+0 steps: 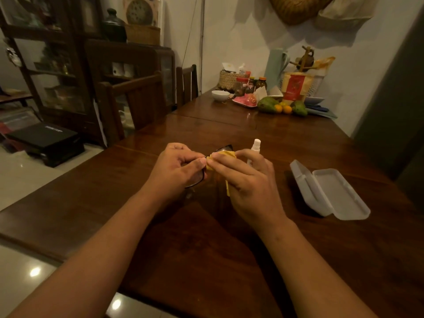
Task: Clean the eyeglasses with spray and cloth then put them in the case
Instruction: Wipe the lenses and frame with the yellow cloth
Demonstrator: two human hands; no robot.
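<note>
One pair of thin, dark-rimmed eyeglasses is held above the middle of the dark polished wooden bench, between the two hands. Only parts of the frame show: a curved rim with a glassy lens above the fingers, and a second arc of rim below the left hand. That hand's fingers are curled and pinch the frame near its middle. A single soft yellow cloth, creased and folded, is wrapped over part of the glasses. The right hand pinches it between thumb and forefinger, and a strip of it hangs down under the palm.

Just behind the right hand one slim white plastic spray bottle stands upright with its rounded cap on. To the right, well apart from the hands, one pale translucent plastic case with rounded corners lies open, its two smooth halves hinged side by side. At the far end sits a small white bowl, and two wooden chairs stand at the left edge.
</note>
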